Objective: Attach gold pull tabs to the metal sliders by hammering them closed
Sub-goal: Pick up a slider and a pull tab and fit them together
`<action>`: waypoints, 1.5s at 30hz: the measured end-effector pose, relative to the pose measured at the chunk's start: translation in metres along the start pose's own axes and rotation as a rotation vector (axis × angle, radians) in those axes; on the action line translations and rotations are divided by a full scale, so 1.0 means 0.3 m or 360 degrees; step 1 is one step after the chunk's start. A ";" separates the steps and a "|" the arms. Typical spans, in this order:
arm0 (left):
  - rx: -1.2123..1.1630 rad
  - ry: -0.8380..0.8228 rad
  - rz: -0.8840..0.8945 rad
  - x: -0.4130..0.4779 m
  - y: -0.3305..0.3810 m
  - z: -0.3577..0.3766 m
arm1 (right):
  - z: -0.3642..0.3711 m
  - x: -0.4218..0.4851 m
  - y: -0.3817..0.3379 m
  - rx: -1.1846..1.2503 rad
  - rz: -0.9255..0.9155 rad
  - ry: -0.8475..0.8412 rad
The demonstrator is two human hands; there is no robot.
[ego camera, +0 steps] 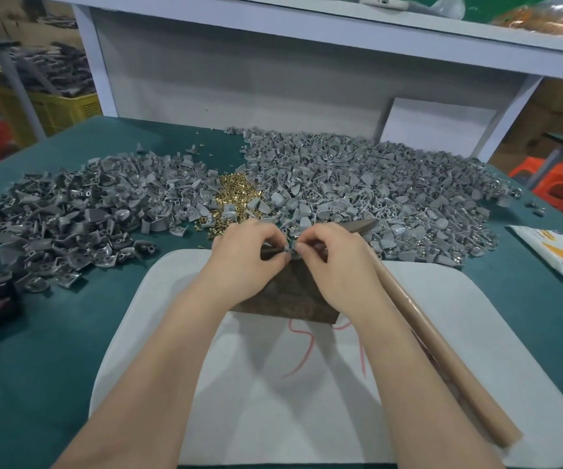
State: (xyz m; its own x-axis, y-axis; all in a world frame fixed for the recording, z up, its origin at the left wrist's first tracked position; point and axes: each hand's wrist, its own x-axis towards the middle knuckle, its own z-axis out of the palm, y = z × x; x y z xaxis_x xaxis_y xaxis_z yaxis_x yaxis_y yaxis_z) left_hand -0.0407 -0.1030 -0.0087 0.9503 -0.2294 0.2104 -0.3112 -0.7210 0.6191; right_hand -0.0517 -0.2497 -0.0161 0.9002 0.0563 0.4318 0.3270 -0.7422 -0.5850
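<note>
Slider [289, 254] sits at the block's [287, 299] far edge, pinched in both grips, left hand [249, 262] and right hand [332, 262]; fitting seems the step in hand. Next: lay it flat on the block, then take up the hammer [442, 350] just right of it.

Soft overhead light, warped blurry edges

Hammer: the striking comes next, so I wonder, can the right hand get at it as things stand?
Probably yes. The hammer lies right beside the right hand, nothing on its handle; but it and the left hand pinch a grey slider, so the right must let go first.
</note>
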 end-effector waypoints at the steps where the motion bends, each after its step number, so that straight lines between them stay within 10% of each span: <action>1: 0.0012 0.0006 0.0003 0.001 0.001 0.002 | -0.003 0.001 -0.001 -0.0021 -0.0020 -0.0007; 29: 0.0036 0.0048 0.0103 0.016 -0.004 0.007 | 0.023 0.014 -0.062 -0.0770 -0.0152 -0.0047; 45: 0.0085 0.0042 0.0087 0.011 -0.001 0.005 | -0.004 0.022 -0.060 -0.0486 -0.0018 -0.0199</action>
State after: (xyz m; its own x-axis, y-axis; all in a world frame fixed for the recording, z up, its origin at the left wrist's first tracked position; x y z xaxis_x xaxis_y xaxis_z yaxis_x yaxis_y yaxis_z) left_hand -0.0375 -0.1045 -0.0095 0.9310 -0.2526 0.2634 -0.3611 -0.7420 0.5648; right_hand -0.0518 -0.2368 -0.0019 0.9316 0.1333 0.3382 0.2530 -0.9058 -0.3398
